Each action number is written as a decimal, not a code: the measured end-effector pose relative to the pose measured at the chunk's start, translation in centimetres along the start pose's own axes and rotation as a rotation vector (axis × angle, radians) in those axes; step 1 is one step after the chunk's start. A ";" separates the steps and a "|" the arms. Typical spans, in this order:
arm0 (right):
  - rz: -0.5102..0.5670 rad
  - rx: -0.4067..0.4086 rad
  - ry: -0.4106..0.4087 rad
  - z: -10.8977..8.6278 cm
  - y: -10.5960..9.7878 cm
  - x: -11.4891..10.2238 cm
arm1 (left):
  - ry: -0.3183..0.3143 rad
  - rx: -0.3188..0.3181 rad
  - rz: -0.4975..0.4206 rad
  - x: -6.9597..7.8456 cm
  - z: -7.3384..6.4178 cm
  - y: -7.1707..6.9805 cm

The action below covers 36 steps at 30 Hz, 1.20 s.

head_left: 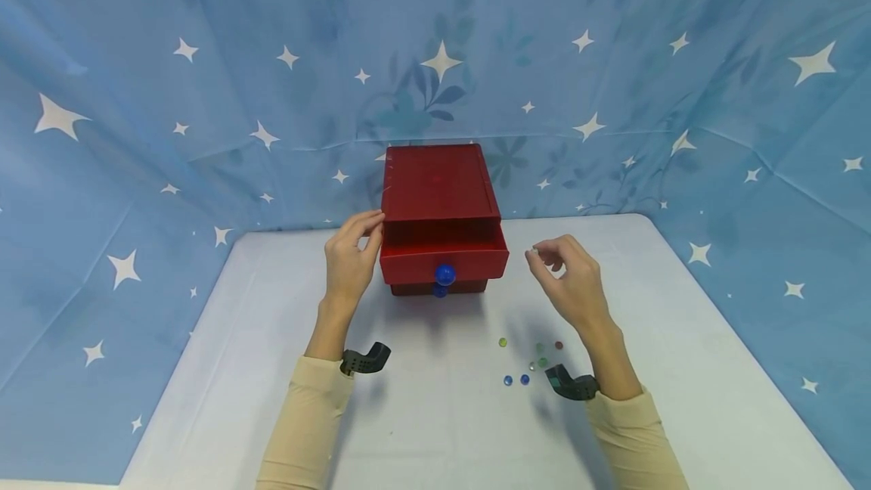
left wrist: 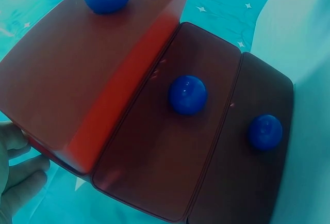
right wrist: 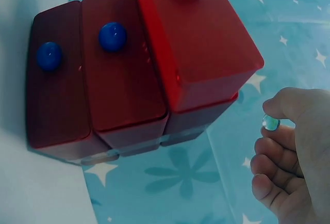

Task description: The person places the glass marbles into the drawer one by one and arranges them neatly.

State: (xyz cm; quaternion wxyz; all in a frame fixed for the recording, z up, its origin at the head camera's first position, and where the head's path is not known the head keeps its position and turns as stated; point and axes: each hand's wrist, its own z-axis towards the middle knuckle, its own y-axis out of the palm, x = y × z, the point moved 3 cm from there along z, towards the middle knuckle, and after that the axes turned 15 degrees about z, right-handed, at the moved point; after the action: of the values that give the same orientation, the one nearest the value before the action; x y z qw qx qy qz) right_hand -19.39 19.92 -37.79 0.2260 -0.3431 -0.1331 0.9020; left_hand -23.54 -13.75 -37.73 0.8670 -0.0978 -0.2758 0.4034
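Observation:
A small red drawer cabinet (head_left: pixel 438 181) stands at the back of the table, with three drawers that have round blue knobs. Its top drawer (head_left: pixel 411 267) is pulled out; the lower two are closed. My left hand (head_left: pixel 348 262) rests its fingertips against the cabinet's left side, fingers fairly straight. To the right of the drawer, my right hand (head_left: pixel 573 280) is raised above the table. Between thumb and index finger it pinches a clear, greenish glass bead (right wrist: pixel 270 123). Its other fingers are curled loosely.
On the white table (head_left: pixel 272 414), in front of my right hand, lie several loose glass beads, among them a yellow-green bead (head_left: pixel 503 342), a red bead (head_left: pixel 559 345) and a blue bead (head_left: pixel 508 380). A blue star-patterned curtain (head_left: pixel 306 97) hangs behind the cabinet.

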 end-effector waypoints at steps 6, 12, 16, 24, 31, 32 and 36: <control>0.029 -0.010 -0.048 1.0 0.5 -0.8 | -0.002 0.002 0.003 0.1 0.0 0.0; 0.045 -0.031 -0.093 2.0 1.1 -1.5 | -0.002 -0.003 0.011 0.0 0.0 0.0; 0.043 -0.046 -0.115 2.5 1.5 -1.9 | -0.004 0.001 0.004 -0.1 -0.1 0.2; 0.046 -0.092 -0.102 3.3 2.3 -2.3 | -0.004 0.001 0.001 -0.2 -0.1 0.1; 0.052 -0.111 -0.127 3.7 2.8 -2.3 | 0.001 0.008 -0.003 -0.2 -0.1 0.1; 0.053 -0.113 -0.128 3.7 2.9 -2.3 | 0.001 0.010 -0.004 -0.2 -0.1 0.1; 0.051 -0.125 -0.125 3.8 3.0 -2.3 | -0.008 0.003 0.000 -0.2 -0.1 0.1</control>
State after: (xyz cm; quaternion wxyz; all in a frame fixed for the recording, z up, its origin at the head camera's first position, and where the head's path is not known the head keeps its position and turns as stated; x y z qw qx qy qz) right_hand -21.45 15.90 -34.89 0.1722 -0.3028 -0.1942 0.9170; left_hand -23.64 -13.80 -37.94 0.8660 -0.0948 -0.2785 0.4043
